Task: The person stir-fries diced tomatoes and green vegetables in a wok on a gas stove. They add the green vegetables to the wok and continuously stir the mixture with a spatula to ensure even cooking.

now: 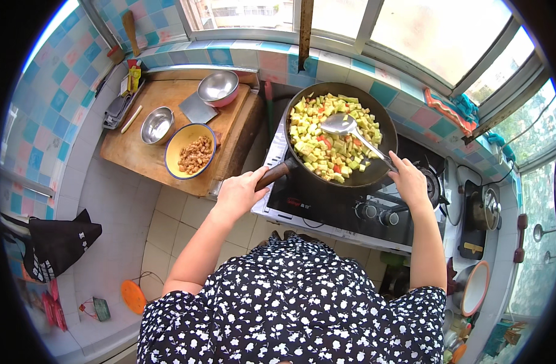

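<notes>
My left hand (pixel 238 195) is wrapped round the dark handle of a large wok (pixel 381 136) on the black gas stove (pixel 332 209). Inside the wok lie diced pale-green vegetables (pixel 311 142) with bits of red among them. In my right hand (pixel 409 180) is the handle of a metal spatula (pixel 338 124), its rounded head resting on the diced pieces near the wok's middle. To the left of the wok, a yellow bowl with a blue rim (pixel 173 159) holds brown chopped meat-like pieces (pixel 196 155).
On a wooden cutting board (pixel 129 145) stand two metal bowls (pixel 158 125) and a cleaver (pixel 198 111). The right burner (pixel 432 185) has no pan on it. A glass-lidded pot (pixel 491 209) stands at the far right. Windows run behind the stove.
</notes>
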A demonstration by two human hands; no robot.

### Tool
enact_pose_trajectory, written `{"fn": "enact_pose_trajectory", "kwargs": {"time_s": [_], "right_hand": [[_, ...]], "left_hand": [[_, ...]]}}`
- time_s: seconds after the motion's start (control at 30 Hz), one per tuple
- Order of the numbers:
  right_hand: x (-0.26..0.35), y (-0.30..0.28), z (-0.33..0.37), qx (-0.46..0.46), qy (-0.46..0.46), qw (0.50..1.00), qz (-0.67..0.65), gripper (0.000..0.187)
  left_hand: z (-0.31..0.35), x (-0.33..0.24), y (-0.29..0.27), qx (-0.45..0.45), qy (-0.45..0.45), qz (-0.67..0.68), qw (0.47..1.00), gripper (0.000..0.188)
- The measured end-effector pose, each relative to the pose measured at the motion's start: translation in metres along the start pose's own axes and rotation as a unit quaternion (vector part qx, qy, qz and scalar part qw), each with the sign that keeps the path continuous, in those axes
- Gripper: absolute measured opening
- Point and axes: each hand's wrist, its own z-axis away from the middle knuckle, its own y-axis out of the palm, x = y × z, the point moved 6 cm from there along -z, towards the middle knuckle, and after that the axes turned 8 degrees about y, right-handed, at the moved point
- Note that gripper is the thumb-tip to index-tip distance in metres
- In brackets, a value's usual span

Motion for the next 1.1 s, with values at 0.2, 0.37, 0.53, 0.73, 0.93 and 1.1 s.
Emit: {"fn": "enact_pose_trajectory", "kwargs": {"time_s": [0.2, 0.37, 0.53, 0.73, 0.93, 1.1], "right_hand": [[-0.007, 0.007, 0.040, -0.161, -0.038, 0.979, -0.119, 0.040], [0.004, 0.024, 0.103, -0.197, -0.089, 0.954, -0.207, 0.013], [-0.010, 0.097, 0.111, -0.118, 0.032, 0.982, -0.141, 0.034], [-0.013, 0.137, 0.103, 0.019, 0.098, 0.984, -0.148, 0.048], [-0.008, 0.119, 0.107, 0.010, 0.110, 0.982, -0.153, 0.043], [0.006, 0.014, 0.106, -0.238, 0.038, 0.966, -0.090, 0.030]], "left_hand": [[0.000, 0.001, 0.000, 0.026, -0.030, 0.004, 0.999, 0.052], [-0.001, -0.004, -0.003, 0.039, -0.051, 0.010, 0.998, 0.054], [-0.001, -0.003, 0.002, 0.006, -0.002, -0.001, 1.000, 0.052], [-0.001, -0.001, 0.002, 0.022, -0.014, -0.005, 1.000, 0.052], [-0.002, -0.004, 0.001, 0.021, -0.012, -0.006, 1.000, 0.051], [0.003, -0.011, 0.000, 0.033, -0.044, 0.004, 0.998, 0.051]]}}
